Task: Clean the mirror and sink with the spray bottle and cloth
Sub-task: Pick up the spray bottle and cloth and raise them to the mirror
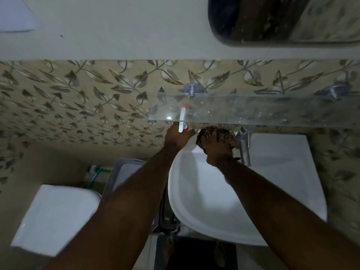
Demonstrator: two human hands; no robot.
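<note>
My left hand (178, 138) grips the spray bottle (182, 121) at the sink's back left corner; its white and red trigger head shows through the glass shelf, and the bottle's body is hidden by my hand. My right hand (219, 151) presses a striped brown and white cloth (214, 133) against the back rim of the white sink (204, 201), just left of the chrome tap (244, 151). The mirror (282, 18) hangs on the wall at the top right, its lower edge and corner in view.
A glass shelf (272, 112) on two chrome brackets juts out over the sink's back edge, above both hands. Leaf-patterned tiles cover the wall. A white toilet cistern (56, 217) stands at the lower left, with a grey-rimmed tub (124, 172) between it and the sink.
</note>
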